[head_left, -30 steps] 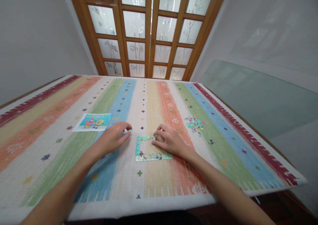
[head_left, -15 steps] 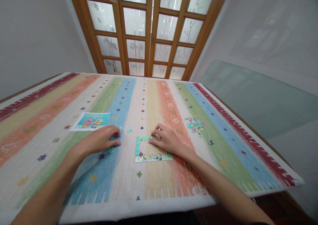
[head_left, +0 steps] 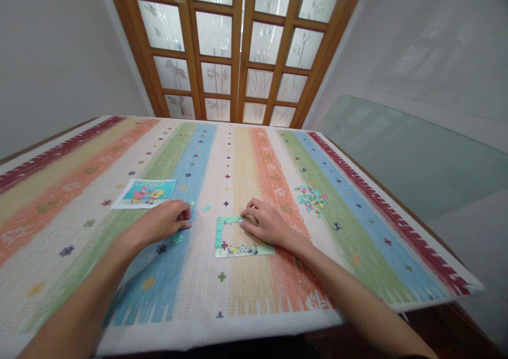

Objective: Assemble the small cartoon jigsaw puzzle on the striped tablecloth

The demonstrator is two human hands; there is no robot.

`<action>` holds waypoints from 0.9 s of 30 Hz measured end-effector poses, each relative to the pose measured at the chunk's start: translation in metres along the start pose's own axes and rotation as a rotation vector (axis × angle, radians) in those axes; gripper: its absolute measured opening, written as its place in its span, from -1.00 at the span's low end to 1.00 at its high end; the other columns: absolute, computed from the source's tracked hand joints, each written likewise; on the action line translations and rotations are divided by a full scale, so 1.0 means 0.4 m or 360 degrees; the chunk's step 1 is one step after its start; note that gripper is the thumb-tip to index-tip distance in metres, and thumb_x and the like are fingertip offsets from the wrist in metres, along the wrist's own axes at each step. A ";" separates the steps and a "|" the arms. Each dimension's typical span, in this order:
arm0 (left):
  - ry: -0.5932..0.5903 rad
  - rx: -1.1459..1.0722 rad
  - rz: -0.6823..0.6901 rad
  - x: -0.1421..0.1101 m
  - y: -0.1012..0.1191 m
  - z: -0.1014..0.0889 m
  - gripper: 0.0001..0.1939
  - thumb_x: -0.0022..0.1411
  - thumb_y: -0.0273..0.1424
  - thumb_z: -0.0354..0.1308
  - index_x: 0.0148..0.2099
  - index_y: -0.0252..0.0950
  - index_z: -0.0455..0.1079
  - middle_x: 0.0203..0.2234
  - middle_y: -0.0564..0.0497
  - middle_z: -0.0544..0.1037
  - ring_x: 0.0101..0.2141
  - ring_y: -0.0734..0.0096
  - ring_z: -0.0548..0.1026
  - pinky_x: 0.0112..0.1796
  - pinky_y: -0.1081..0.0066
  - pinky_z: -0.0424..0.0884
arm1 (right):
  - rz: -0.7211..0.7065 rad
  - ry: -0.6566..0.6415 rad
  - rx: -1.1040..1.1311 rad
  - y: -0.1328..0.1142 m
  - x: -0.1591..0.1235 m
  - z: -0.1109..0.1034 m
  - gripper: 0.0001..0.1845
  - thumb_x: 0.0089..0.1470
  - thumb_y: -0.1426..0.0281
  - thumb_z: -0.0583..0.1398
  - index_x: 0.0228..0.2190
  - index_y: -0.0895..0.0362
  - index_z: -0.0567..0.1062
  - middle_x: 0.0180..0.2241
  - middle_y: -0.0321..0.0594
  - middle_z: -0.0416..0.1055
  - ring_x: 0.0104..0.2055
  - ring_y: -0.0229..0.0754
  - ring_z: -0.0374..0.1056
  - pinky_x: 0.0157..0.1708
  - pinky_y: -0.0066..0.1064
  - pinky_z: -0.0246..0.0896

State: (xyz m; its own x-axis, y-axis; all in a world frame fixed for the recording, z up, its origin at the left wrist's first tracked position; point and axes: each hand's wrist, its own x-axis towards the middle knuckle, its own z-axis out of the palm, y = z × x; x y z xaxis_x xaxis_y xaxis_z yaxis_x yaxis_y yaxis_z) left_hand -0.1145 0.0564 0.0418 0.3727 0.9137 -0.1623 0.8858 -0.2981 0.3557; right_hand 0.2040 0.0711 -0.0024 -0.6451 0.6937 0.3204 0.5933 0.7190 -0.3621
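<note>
A partly joined jigsaw puzzle [head_left: 219,235] lies in front of me, with its left side, bottom row and part of its top row in place. My right hand [head_left: 262,221] is closed over its upper right part, thumb and fingers pinched at a puzzle piece [head_left: 237,219] at the end of the top row. My left hand [head_left: 169,220] rests on the cloth left of the puzzle, fingers half curled, a small gap between thumb and forefinger, nothing visible in it. Below it lies a loose teal piece [head_left: 177,238]; another loose piece [head_left: 207,208] lies between the hands.
A reference picture [head_left: 146,192] with cartoon figures lies beyond my left hand. To the right is a pile of loose puzzle pieces [head_left: 311,199]. A striped tablecloth [head_left: 246,290] covers the table. Wooden glazed doors [head_left: 240,57] stand behind it.
My left thumb has come closer to the fingers. My right fingertips have shifted slightly at the top row, uncovering a little more of it. The puzzle and pile look unchanged.
</note>
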 end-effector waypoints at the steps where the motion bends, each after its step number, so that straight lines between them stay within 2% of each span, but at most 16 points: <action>1: -0.0003 0.0003 -0.0002 0.001 0.001 0.002 -0.90 0.12 -0.34 0.17 -0.39 -0.23 0.35 -0.45 -0.02 0.52 -0.39 0.19 0.49 -0.36 0.35 0.26 | 0.0002 0.0003 0.0000 0.000 0.000 0.001 -0.87 0.17 0.39 0.29 -0.23 0.16 0.60 -0.21 -0.10 0.43 -0.22 -0.13 0.37 -0.19 -0.28 0.27; 16: 0.0096 0.0011 0.0032 0.001 0.008 0.007 -0.91 0.16 -0.33 0.18 -0.33 -0.23 0.43 -0.43 -0.02 0.57 -0.37 0.20 0.52 -0.33 0.34 0.31 | -0.0060 0.0032 -0.0057 -0.002 -0.002 0.013 -0.86 0.23 0.37 0.22 -0.23 0.15 0.57 -0.19 -0.10 0.40 -0.22 -0.12 0.35 -0.21 -0.29 0.22; 27: 0.0134 -0.0106 0.0251 0.003 0.014 0.017 -0.88 0.21 -0.36 0.09 -0.26 -0.23 0.45 -0.33 -0.06 0.56 -0.27 0.18 0.52 -0.15 0.25 0.38 | -0.0022 -0.0054 -0.0038 -0.009 -0.001 -0.002 -0.90 0.22 0.39 0.23 -0.25 0.15 0.53 -0.19 -0.10 0.40 -0.21 -0.13 0.33 -0.19 -0.29 0.22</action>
State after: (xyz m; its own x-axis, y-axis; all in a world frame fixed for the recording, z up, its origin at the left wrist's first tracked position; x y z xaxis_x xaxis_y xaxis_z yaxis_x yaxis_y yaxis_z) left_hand -0.1072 0.0540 0.0372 0.4785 0.8778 -0.0234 0.7969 -0.4229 0.4313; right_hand 0.2026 0.0684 -0.0008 -0.6691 0.6821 0.2951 0.5951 0.7296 -0.3369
